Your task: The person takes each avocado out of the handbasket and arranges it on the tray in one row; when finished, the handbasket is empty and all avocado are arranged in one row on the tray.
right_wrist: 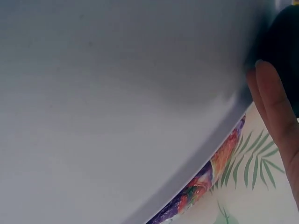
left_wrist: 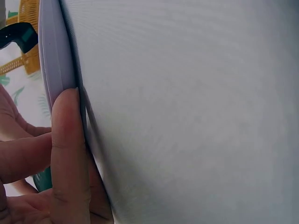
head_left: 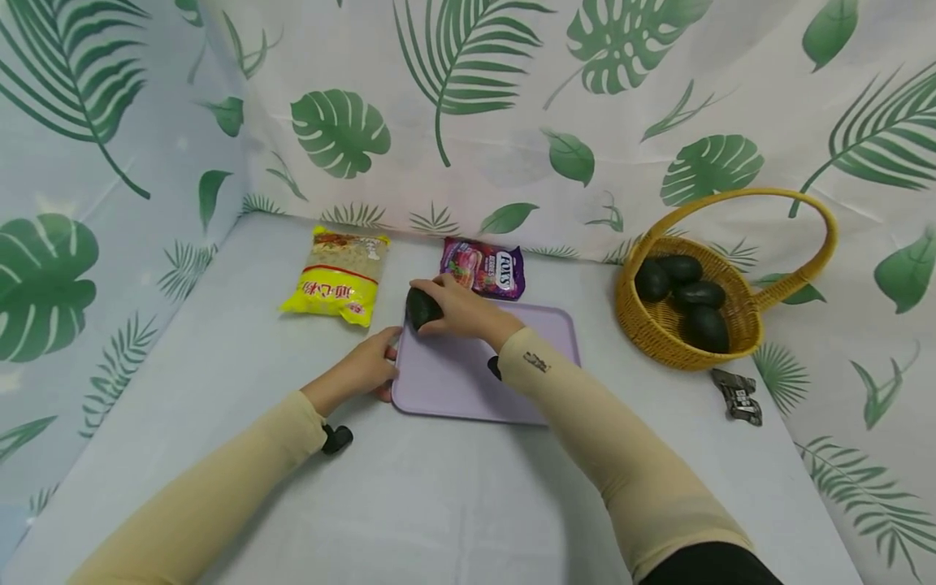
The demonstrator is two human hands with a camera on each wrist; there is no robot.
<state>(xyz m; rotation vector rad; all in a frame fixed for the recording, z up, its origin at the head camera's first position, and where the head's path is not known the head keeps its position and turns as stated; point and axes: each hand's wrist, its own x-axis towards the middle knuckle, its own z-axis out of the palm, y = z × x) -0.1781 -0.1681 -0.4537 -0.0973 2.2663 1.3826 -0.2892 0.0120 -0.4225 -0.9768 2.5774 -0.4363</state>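
A dark green avocado is held in my right hand at the far left corner of a pale purple tray. In the right wrist view, fingers lie along the avocado's dark side, close to the tray rim. My left hand is at the tray's left edge, its fingertips right at the rim. The left wrist view has one straight finger against the outside of the tray's rim. Part of the tray is hidden under my right forearm.
A wicker basket with a tall handle stands on the right and holds several avocados. Behind the tray lies a purple snack packet; a yellow food bag is farther left. A small black wrapper lies before the basket.
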